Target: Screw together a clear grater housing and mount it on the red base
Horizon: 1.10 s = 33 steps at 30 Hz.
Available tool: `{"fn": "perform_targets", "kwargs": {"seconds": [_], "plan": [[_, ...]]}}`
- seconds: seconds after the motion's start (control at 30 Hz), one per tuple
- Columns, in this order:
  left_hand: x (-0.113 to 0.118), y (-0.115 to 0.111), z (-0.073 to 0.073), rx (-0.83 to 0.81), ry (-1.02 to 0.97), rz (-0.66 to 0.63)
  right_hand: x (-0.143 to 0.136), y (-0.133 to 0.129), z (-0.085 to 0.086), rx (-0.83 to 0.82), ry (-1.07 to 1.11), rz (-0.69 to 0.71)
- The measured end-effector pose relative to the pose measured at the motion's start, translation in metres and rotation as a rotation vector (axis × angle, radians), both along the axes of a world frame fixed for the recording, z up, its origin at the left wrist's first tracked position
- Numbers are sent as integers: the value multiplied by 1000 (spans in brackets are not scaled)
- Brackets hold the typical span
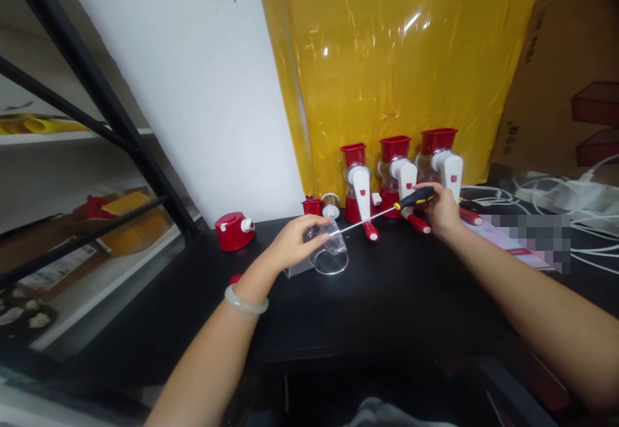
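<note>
My right hand (442,211) is closed on the black and yellow handle of a screwdriver (416,198). The long metal shaft slants down to the left. Its tip reaches a clear plastic housing (329,260), close to the fingers of my left hand (300,240). That left hand is closed on the clear housing, which lies tilted on the black table. Whether the tip touches a screw is too small to tell. Behind the shaft stand rotary graters with red hoppers: a left one (356,185), a middle one (396,175) and a right one (438,162).
A red suction base (235,230) sits left on the black table (387,311). Behind my left hand are a small red part (312,206) and a metal grater drum (331,206). White cables (512,201) and printed paper (503,240) lie right. A black-framed shelf (101,98) stands left.
</note>
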<state>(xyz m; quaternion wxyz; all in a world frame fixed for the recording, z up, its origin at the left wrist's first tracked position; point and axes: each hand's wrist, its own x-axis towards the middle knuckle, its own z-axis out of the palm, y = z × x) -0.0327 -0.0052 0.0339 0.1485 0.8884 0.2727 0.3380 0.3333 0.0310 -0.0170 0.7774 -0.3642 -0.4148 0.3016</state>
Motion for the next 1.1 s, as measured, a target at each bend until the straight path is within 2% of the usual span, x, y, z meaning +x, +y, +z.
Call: {"fn": "perform_targets", "kwargs": {"seconds": [0.1, 0.2, 0.3, 0.53, 0.7, 0.93, 1.1], "plan": [[-9, 5, 4, -81, 35, -150, -1, 0, 2, -20, 35, 42], [-15, 8, 7, -97, 81, -196, -3, -3, 7, -33, 30, 47], [-18, 11, 4, -111, 96, -153, -4, -6, 9, -36, -2, 40], [-28, 22, -9, -362, -36, 0, 0, -4, 7, -8, 7, 57], [-28, 23, -10, -378, -28, -4, 1, -4, 9, 3, 28, 75], [-28, 24, -11, -441, -23, 33, 2, -3, 7, -44, -18, 1], [-29, 26, -13, -423, -36, 30, 4, -3, 7, 19, 41, 88]]}}
